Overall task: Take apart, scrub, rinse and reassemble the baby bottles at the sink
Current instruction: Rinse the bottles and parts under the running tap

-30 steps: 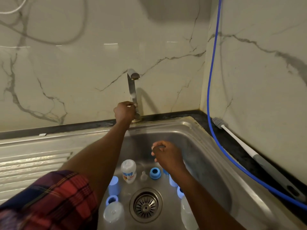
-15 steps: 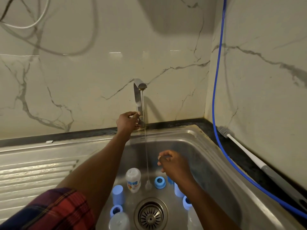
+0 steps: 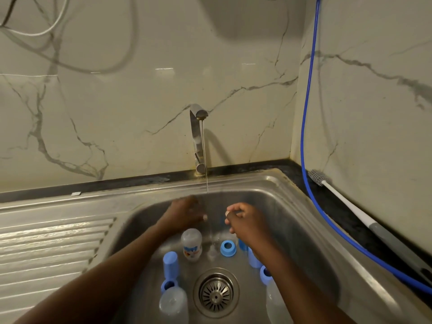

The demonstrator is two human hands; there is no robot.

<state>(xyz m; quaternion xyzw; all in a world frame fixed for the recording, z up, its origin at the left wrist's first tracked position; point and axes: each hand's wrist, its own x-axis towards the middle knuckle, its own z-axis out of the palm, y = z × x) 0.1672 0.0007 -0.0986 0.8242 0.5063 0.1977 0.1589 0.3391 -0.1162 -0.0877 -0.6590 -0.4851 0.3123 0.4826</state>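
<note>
A small clear plastic baby bottle with a printed label (image 3: 191, 245) lies on the floor of the stainless steel sink (image 3: 301, 206), near the middle, just behind the round metal drain strainer (image 3: 216, 293). A second clear bottle (image 3: 174, 305) stands at the front left of the basin, and a third clear bottle (image 3: 275, 305) shows at the front right, partly behind the right forearm. Loose parts lie around them: a tall light-blue cap (image 3: 170, 263) upright left of the drain, a blue screw ring (image 3: 168, 285) just in front of it, and another blue screw ring (image 3: 228, 248) right of the labelled bottle. More blue pieces (image 3: 265, 274) sit beside the right forearm. A small clear teat (image 3: 212, 251) stands between the labelled bottle and the ring, where the thin stream of water (image 3: 205, 160) lands.

The left hand (image 3: 184, 213) hovers over the back of the basin just left of the stream, blurred, its fingers relaxed and holding nothing. The right hand (image 3: 243, 220) hangs just right of the stream with fingers curled (whether they pinch anything cannot be told).

The chrome tap (image 3: 197, 136) rises from the sink's back edge. On the black counter along the right edge lie a white-handled bottle brush (image 3: 339, 197) and a blue hose (image 3: 306, 113).
</note>
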